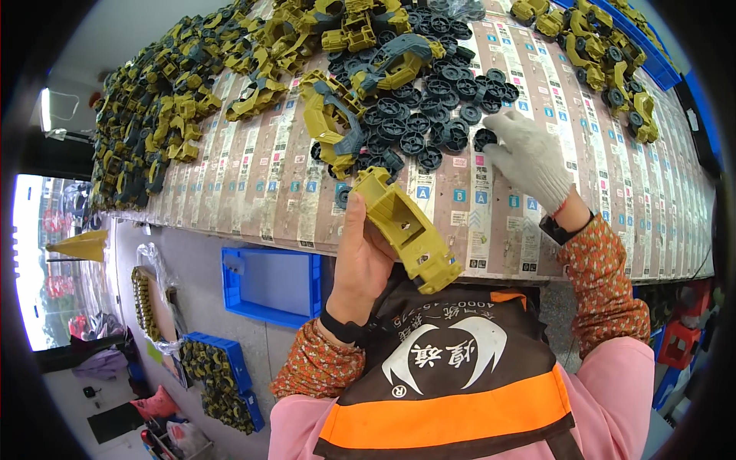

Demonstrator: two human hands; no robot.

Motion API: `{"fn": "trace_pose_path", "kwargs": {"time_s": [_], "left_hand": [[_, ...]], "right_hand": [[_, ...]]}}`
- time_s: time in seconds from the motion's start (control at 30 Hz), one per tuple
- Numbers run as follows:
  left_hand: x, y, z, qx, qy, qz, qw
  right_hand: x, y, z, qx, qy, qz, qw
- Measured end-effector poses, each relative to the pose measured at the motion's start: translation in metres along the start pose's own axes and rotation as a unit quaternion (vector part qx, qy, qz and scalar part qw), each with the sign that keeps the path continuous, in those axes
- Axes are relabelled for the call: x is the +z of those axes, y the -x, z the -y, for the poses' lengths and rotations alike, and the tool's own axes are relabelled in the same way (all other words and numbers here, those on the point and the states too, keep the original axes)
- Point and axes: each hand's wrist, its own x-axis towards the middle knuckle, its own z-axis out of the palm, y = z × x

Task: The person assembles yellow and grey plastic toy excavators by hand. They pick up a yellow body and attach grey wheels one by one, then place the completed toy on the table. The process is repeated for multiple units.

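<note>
My bare left hand point(360, 264) grips an olive-yellow plastic toy vehicle body point(410, 234), tilted over the table's near edge with its hollow side showing. My right hand point(529, 157), in a white knit glove, is at the right edge of a heap of black toy wheels point(418, 123). Its thumb and fingertips close around a single black wheel point(484, 139). Just beyond the left hand, a yellow and dark grey toy vehicle part point(333, 126) lies against the wheels.
Many yellow and grey toy parts point(165, 115) cover the table's left side. Vehicle bodies with wheels point(613, 65) lie at the far right beside a blue tray point(659, 69). Below the table on the left stand a blue bin point(268, 313) and a filled crate point(218, 383). Brown patterned sheeting point(280, 207) covers the tabletop.
</note>
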Motion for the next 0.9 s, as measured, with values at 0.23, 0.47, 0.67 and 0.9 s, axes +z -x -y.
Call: {"fn": "trace_pose_path", "kwargs": {"time_s": [0.23, 0.47, 0.67, 0.9], "left_hand": [[-0.016, 0.003, -0.001, -0.086, 0.073, 0.078, 0.991], [0.007, 0.009, 0.001, -0.085, -0.029, 0.056, 0.994], [0.008, 0.010, 0.006, -0.094, -0.024, 0.051, 0.994], [-0.001, 0.014, 0.012, -0.095, -0.109, 0.082, 0.986]], "right_hand": [[0.015, 0.001, -0.003, 0.000, -0.059, 0.028, 0.998], [-0.026, 0.031, 0.041, 0.204, -0.399, 0.202, 0.871], [-0.029, 0.051, 0.063, 0.121, -0.467, 0.206, 0.852], [-0.020, 0.048, 0.079, 0.167, -0.533, 0.236, 0.795]]}}
